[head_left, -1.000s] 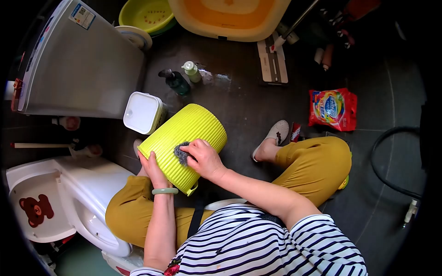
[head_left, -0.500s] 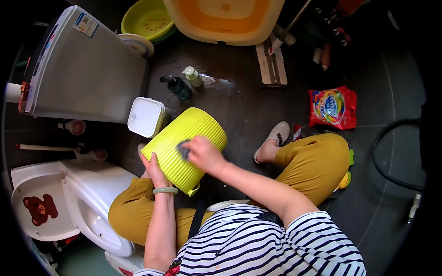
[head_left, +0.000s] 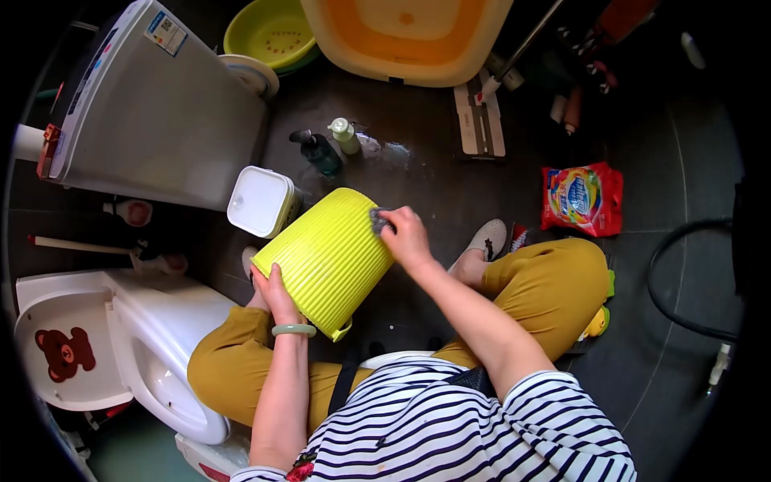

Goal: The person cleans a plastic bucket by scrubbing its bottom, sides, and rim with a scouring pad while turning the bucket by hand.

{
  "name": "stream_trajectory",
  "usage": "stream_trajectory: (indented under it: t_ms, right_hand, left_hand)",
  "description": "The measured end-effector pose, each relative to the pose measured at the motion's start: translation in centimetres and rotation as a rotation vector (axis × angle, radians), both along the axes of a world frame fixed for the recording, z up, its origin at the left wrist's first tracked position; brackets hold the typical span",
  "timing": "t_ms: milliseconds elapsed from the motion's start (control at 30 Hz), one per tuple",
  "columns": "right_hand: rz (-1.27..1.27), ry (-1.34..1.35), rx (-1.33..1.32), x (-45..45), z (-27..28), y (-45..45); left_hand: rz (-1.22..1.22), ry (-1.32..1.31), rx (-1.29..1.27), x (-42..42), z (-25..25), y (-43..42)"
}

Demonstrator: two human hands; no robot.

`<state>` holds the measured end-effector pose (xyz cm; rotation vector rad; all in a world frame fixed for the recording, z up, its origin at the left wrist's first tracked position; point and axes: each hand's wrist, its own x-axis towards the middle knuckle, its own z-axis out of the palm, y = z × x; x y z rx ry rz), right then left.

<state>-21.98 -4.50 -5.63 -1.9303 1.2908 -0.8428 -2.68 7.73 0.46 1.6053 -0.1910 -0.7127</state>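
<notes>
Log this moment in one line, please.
left hand: holding yellow-green ribbed bucket | right hand: holding grey scrubber against bucket's side | bucket: tipped on its side | nearby: white-lidded tub

Grey scrubber (head_left: 378,221) partly hidden, orange tub (head_left: 426,53) cut off by the view's top edge

**Striped tee, mustard trousers, green bangle**

Top (head_left: 450,438): white, thin dark stripes, loose cut, short right sleeve (head_left: 554,406) striped the same. Red flower (head_left: 299,471) with dark bits near the left side; embroidered or printed, hard to tell at frame edge. Trousers (head_left: 554,293): plain mustard, roomy legs. Smooth pale green bangle (head_left: 294,330), just above left hand (head_left: 277,297). Black strap (head_left: 344,386) at waist, plus black mesh-like patch (head_left: 474,381). Light right shoe (head_left: 491,236), slip-on style, small dark ornament on top.
</notes>
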Motion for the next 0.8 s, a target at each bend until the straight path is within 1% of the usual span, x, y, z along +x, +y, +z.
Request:
stream_trajectory:
  t_ms: [33, 67, 133, 167, 233, 300, 367, 433, 467, 500, 567, 667, 700, 733, 800]
  right_hand:
    - [-0.041, 0.019, 0.008, -0.3, -0.1, -0.6]
    - [-0.018, 0.018, 0.000, -0.1, -0.3, -0.5]
    - [0.058, 0.042, -0.003, 0.7, 0.7, 0.4]
    - [0.139, -0.012, -0.018, 1.0, 1.4, 1.3]
    - [0.173, -0.033, -0.004, 1.2, 1.9, 1.8]
    - [0.068, 0.027, 0.002, 0.4, 0.4, -0.1]
    - [-0.039, 0.053, 0.043, -0.2, -0.5, -1.5]
    - [-0.019, 0.068, 0.013, 0.2, 0.2, -0.5]
    - [0.056, 0.049, -0.020, 0.5, 0.6, 0.3]
    - [0.110, -0.053, -0.040, 1.2, 1.2, 1.5]
    - [0.145, -0.070, -0.006, 1.2, 2.0, 2.0]
    - [-0.037, 0.105, 0.037, -0.4, -0.3, -1.5]
    - [-0.055, 0.140, 0.068, -0.6, -0.2, -1.7]
    - [-0.057, 0.117, 0.033, -0.4, -0.2, -1.2]
    - [0.050, 0.082, -0.065, 0.1, 0.3, 0.6]
  left_hand:
    - [-0.023, 0.002, 0.015, 0.2, 0.2, -0.1]
    - [-0.046, 0.007, 0.033, 0.2, 0.2, -0.2]
    - [-0.048, 0.029, 0.021, 0.3, 0.1, -0.2]
    - [-0.044, 0.034, 0.018, 0.3, 0.0, -0.1]
    - [-0.003, 0.041, -0.004, -0.2, 0.5, -0.2]
    - [0.033, 0.042, -0.031, -0.4, 0.8, -0.3]
    - [-0.015, 0.009, 0.029, -0.3, 1.0, -0.5]
    - [-0.033, 0.035, 0.006, 0.1, 0.7, -0.5]
    - [-0.036, 0.048, -0.004, 0.1, 0.4, -0.4]
    - [-0.040, 0.061, -0.013, 0.1, 0.3, -0.4]
    - [-0.035, 0.049, -0.029, 0.2, 0.2, -0.2]
    - [-0.037, 0.003, 0.015, 0.2, 0.1, -0.2]
    - [-0.042, -0.008, 0.026, 0.2, 0.1, -0.2]
    - [-0.048, -0.019, 0.036, 0.2, 0.1, -0.3]
    - [-0.043, -0.002, 0.013, 0.3, 0.0, -0.2]
